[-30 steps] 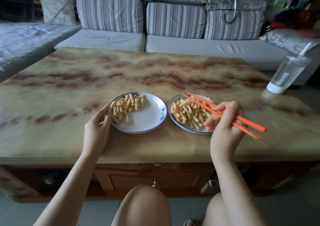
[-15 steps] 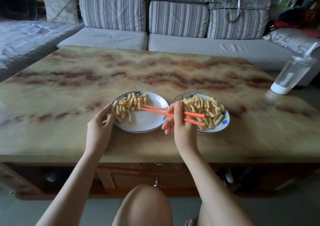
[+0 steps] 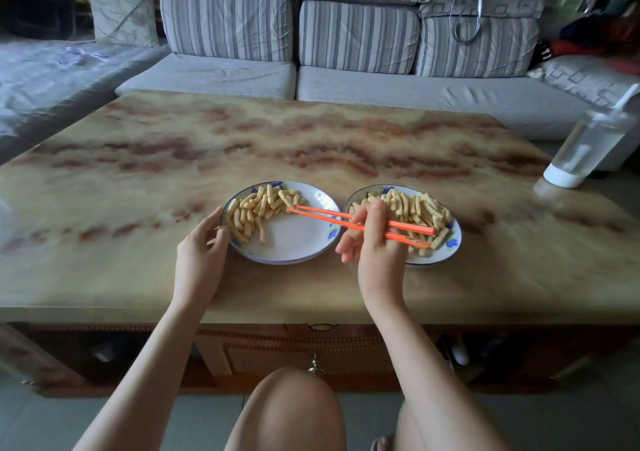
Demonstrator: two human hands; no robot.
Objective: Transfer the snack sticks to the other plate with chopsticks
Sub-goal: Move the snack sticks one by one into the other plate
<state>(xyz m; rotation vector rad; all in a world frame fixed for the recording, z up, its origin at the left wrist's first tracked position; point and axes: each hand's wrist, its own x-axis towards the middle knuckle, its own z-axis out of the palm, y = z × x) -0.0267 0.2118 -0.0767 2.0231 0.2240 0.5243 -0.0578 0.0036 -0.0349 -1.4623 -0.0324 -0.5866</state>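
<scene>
Gripping orange plastic chopsticks in right hand, tips leftward on pale snack sticks; relaxed left hand touching white plate

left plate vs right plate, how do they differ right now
The left plate has snack sticks only along its far and left side, its near right bare; the right plate is covered nearly across. The tips of the chopsticks are over the left plate, their back ends over the right plate. The left hand touches the left plate's rim; the right hand hides part of the right plate. Both are white with blue trim.
</scene>
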